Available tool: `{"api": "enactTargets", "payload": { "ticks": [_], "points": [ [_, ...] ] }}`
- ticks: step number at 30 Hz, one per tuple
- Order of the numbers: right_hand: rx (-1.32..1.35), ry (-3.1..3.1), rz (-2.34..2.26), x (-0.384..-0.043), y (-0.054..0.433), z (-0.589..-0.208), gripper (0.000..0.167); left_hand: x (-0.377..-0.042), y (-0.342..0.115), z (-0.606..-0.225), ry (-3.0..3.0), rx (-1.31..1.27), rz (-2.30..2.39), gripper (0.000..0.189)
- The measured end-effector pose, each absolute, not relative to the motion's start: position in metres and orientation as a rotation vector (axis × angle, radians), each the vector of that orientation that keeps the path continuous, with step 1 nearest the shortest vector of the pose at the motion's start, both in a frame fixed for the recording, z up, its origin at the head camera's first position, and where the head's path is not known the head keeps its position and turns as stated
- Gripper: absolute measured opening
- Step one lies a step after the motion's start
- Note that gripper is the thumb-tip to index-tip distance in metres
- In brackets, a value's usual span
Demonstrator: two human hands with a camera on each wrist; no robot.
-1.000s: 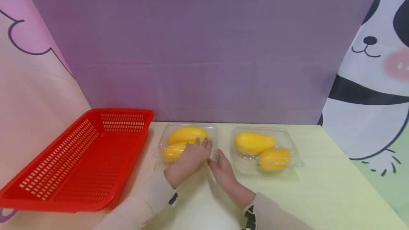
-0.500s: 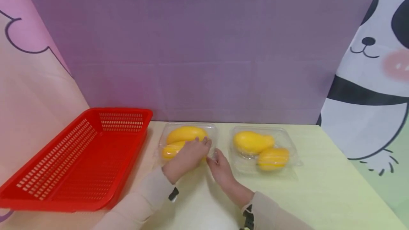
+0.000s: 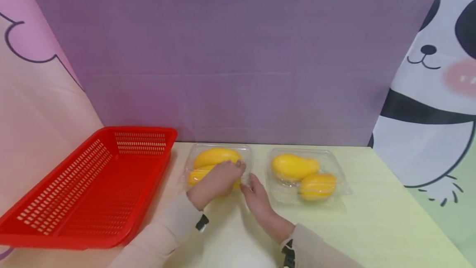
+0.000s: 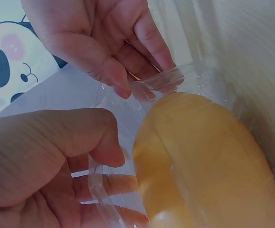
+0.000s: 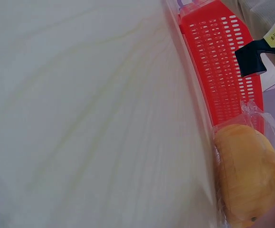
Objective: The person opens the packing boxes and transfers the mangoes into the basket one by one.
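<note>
On the left of the head view is a clear plastic box (image 3: 247,153) holding two yellow fruits, a smooth oval one (image 3: 215,157) behind and a glossy one (image 3: 198,175) in front. My left hand (image 3: 219,179) reaches across the front fruit to the box's right side. In the left wrist view its thumb bends over the clear edge, with its fingers (image 4: 111,183) seen through the plastic. My right hand (image 3: 258,199) pinches the near right corner, thumb on one side and fingertips behind the plastic. In the right wrist view, one wrapped fruit (image 5: 246,171) shows beside the fingers.
A second clear box (image 3: 332,160) with two yellow fruits, one bottle-shaped (image 3: 293,166) and one striped (image 3: 317,186), stands right of my hands. At the left is a red slatted basket (image 3: 169,132). A purple cloth wall (image 3: 234,61) rises behind the table (image 3: 375,218).
My left fingers, spread over the fruit earlier, have drawn in and curled toward the box's right edge. The right hand stays at the corner, and the boxes stand where they were.
</note>
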State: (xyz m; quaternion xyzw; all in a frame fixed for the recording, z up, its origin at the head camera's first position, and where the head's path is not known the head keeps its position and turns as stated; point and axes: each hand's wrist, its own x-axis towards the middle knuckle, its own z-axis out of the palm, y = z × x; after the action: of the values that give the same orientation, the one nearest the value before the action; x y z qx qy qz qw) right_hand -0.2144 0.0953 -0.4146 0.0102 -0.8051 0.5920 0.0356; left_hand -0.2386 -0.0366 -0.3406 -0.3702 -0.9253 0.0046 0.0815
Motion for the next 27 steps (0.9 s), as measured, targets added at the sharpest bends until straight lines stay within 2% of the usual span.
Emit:
{"api": "enactTargets", "payload": {
  "ticks": [4,12,15,22,27],
  "points": [
    [0.016,-2.471,1.845,-0.214,0.094,-0.415,0.056,-0.241,-0.037,-0.341,-2.789,-1.095,0.011,0.043],
    [0.033,-2.460,1.782,-0.214,0.099,-0.418,0.041,-0.251,-0.036,-0.336,-2.891,-1.059,-0.048,0.050],
    [0.049,-2.455,1.813,-0.213,0.097,-0.417,0.043,-0.250,-0.036,-0.333,-2.932,-1.051,-0.069,0.053],
    [0.040,-2.498,1.839,-0.210,0.094,-0.416,0.064,-0.249,-0.034,-0.324,-2.904,-1.061,-0.042,0.051],
    [0.046,-2.475,1.867,-0.209,0.094,-0.418,0.065,-0.248,-0.035,-0.316,-2.932,-1.051,0.000,0.054]
  ]
}}
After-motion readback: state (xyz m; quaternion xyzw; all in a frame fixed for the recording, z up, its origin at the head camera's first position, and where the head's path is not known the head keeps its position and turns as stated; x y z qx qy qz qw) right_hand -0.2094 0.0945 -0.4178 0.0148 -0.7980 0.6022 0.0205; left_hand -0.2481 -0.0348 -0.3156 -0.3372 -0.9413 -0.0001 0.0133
